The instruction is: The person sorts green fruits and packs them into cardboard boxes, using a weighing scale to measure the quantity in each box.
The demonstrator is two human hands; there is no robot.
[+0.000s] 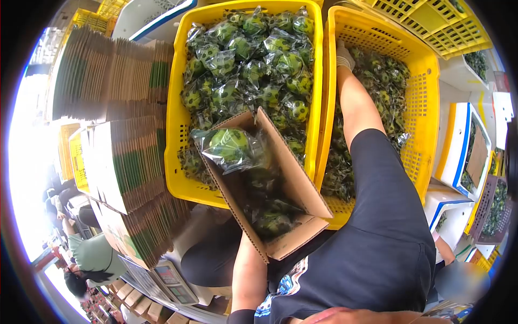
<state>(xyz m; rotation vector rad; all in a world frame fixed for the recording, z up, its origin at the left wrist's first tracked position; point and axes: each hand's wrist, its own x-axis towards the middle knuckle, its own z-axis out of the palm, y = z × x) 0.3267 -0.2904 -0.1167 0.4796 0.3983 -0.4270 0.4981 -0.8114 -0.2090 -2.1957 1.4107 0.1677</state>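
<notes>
2 hands: R hand, looks gloved, is down by the far left corner of the R crate; can't tell what its fingers are doing. L hand's hidden behind the box, so can't tell its grip either. Box is open, tilted over the near part of the L crate, w/ bagged green fruit inside. More bagged fruit in both crates. Stacked cartons left, co-worker near left.
</notes>
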